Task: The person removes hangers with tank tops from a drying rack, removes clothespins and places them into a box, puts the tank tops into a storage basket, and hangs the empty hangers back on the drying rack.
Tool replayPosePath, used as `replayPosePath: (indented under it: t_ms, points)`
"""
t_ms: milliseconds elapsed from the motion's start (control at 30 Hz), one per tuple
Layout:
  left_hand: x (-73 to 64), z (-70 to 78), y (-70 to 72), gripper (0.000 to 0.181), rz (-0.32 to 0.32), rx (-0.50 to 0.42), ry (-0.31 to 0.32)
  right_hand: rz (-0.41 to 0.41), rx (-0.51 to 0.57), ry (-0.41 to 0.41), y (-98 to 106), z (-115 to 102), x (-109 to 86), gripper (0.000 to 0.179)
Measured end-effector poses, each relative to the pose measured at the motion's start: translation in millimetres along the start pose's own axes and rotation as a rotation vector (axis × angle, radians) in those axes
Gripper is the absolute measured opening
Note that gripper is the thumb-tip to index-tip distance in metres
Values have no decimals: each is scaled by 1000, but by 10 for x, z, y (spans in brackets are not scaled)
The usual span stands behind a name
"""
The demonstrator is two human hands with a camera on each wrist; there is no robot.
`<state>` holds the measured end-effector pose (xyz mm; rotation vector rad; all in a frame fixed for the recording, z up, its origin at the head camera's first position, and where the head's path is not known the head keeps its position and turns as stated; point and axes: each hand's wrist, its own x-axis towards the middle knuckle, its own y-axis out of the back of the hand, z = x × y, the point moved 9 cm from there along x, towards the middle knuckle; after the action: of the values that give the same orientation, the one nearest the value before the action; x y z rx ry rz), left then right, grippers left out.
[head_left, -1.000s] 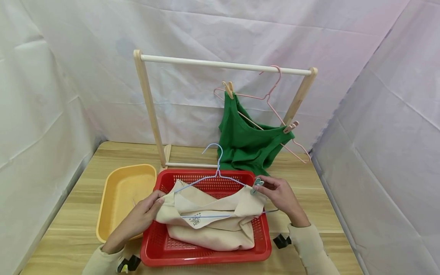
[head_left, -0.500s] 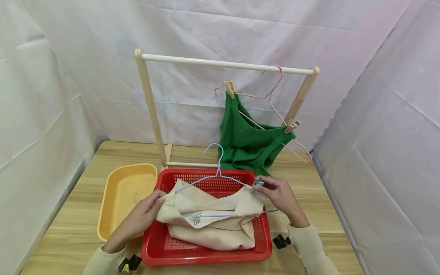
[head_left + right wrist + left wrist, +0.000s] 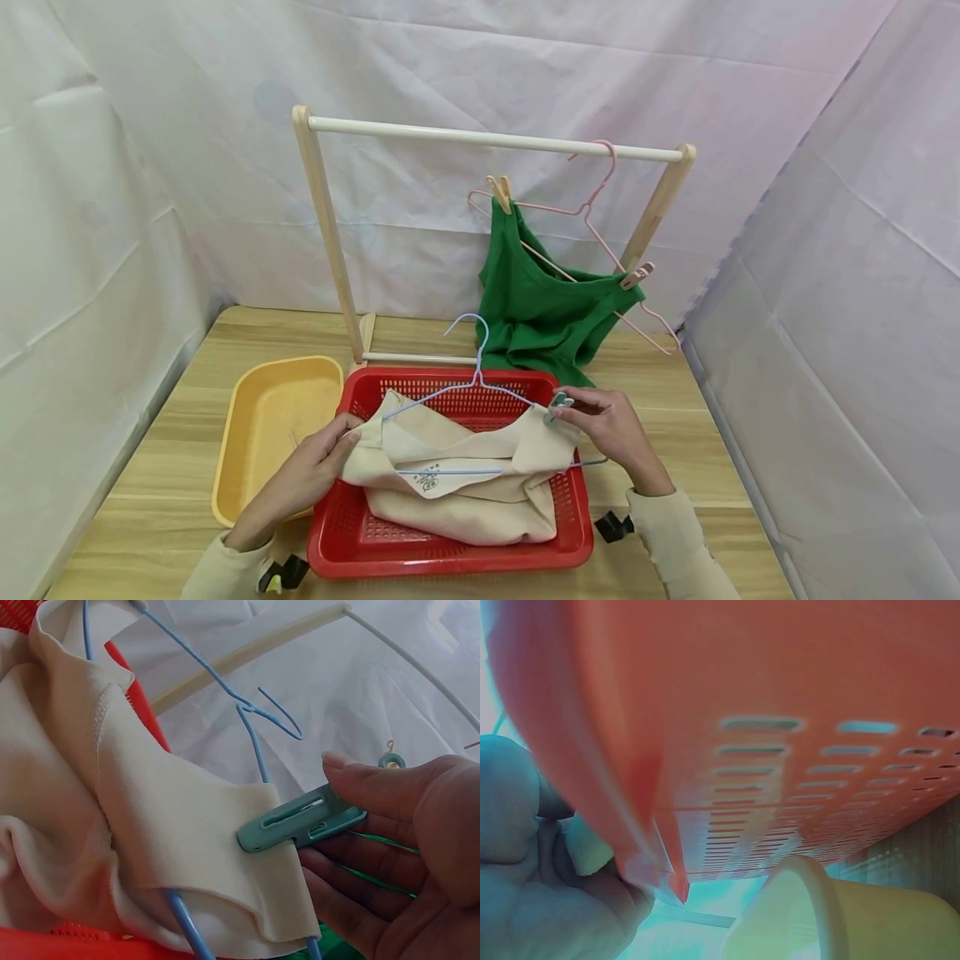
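A cream tank top [image 3: 461, 517] lies bunched over the red basket [image 3: 450, 570], with a blue wire hanger [image 3: 481, 354] threaded through its shoulders and the hook standing up. My left hand [image 3: 311, 467] pinches the garment's left strap at the basket's rim. At the other strap, my right hand [image 3: 611, 421] pinches a teal clothespin [image 3: 300, 817] between thumb and fingers. The clothespin's nose overlaps the strap's edge beside the hanger in the right wrist view. A bit of cream cloth [image 3: 586, 846] shows between the left fingers, partly hidden by the basket rim.
Behind the basket stands a wooden rack with a white bar [image 3: 450, 135]. A green tank top [image 3: 536, 308] hangs there from a pink hanger [image 3: 600, 187], held by two clothespins. A yellow tray [image 3: 232, 417] sits left of the basket.
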<state>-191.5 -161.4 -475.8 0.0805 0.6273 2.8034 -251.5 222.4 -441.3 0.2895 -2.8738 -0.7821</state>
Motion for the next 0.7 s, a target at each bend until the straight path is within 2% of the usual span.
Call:
replayPosePath:
  t_ms: [233,533,700]
  points:
    - [0,-10,0,11,3,3,7,0,-48,15,0,-34,-8,32]
    - [2,-23,-6,12,-5,-13,9,2,-7,53,8,-65,-8,34]
    - [3,-16,0,11,3,0,5,16,-28,64,19,-69,-8,30]
